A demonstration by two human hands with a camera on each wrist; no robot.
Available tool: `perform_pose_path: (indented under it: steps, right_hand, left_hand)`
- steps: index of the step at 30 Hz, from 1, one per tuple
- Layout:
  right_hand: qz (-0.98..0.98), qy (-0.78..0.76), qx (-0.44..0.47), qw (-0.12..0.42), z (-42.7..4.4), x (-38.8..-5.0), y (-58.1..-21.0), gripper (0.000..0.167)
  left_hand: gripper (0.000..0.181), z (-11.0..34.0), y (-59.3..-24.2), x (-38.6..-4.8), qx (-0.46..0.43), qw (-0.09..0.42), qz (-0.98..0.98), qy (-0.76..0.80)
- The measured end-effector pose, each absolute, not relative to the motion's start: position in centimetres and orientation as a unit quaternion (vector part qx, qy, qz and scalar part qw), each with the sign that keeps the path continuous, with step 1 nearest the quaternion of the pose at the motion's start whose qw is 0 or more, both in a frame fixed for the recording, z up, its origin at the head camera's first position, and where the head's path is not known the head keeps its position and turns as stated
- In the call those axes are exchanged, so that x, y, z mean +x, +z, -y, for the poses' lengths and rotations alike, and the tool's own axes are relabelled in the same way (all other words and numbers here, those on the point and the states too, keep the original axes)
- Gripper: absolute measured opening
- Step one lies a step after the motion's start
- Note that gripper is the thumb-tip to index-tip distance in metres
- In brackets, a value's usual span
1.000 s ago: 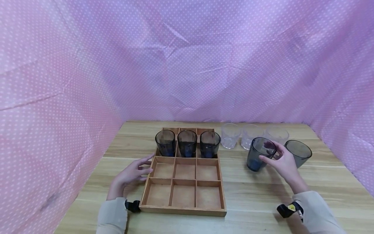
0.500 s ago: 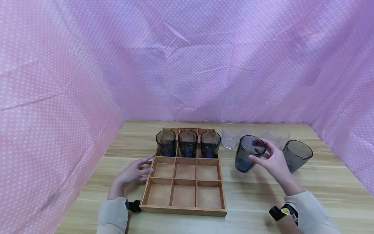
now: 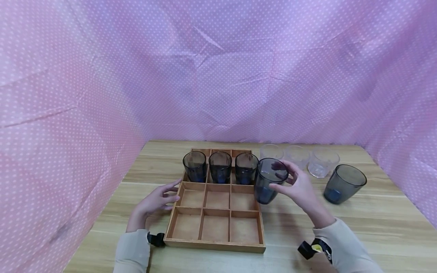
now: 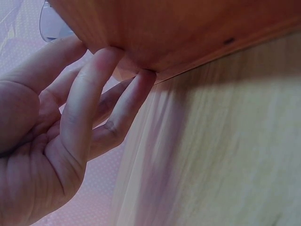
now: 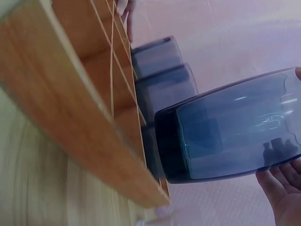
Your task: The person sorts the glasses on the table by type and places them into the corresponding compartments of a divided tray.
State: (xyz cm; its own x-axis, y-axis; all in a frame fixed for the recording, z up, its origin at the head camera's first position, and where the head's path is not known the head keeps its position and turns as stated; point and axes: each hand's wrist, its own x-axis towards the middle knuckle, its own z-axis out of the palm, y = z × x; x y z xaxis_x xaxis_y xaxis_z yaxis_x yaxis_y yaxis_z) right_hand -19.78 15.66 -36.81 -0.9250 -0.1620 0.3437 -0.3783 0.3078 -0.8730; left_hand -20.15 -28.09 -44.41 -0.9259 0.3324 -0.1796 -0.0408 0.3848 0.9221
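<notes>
A dark glass (image 3: 269, 182) is gripped by the right hand (image 3: 302, 189) at the tray's right edge, tilted slightly; in the right wrist view this glass (image 5: 230, 132) is close beside the tray wall (image 5: 75, 99). Three more dark glasses (image 3: 194, 167) (image 3: 220, 167) (image 3: 246, 168) stand side by side in one row of the wooden tray (image 3: 213, 245). Touching the tray's left side are the fingertips of the left hand (image 3: 155, 201); the left wrist view has this hand (image 4: 70, 113) with its fingers against the wooden wall (image 4: 178, 33).
One dark glass (image 3: 345, 184) leans to the right on the table (image 3: 368, 223). Three clear glasses (image 3: 271, 151) (image 3: 297, 155) (image 3: 322, 162) stand behind the right hand. Polka-dot cloth (image 3: 239, 76) hangs behind and around the table.
The right hand has moved left with the dark glass, from near the clear glasses to the tray's right edge. The left hand has stayed at the tray's side.
</notes>
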Motion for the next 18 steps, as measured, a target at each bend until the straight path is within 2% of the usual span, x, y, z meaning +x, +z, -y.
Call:
perform_pose_path:
  steps: [18]
  right_hand:
    - [0.797,0.566,0.205,0.049,-10.1,-20.1,-36.0,0.064]
  left_hand:
    - [0.072,28.1,-44.2,-20.1,0.097,0.170,-0.811,0.552]
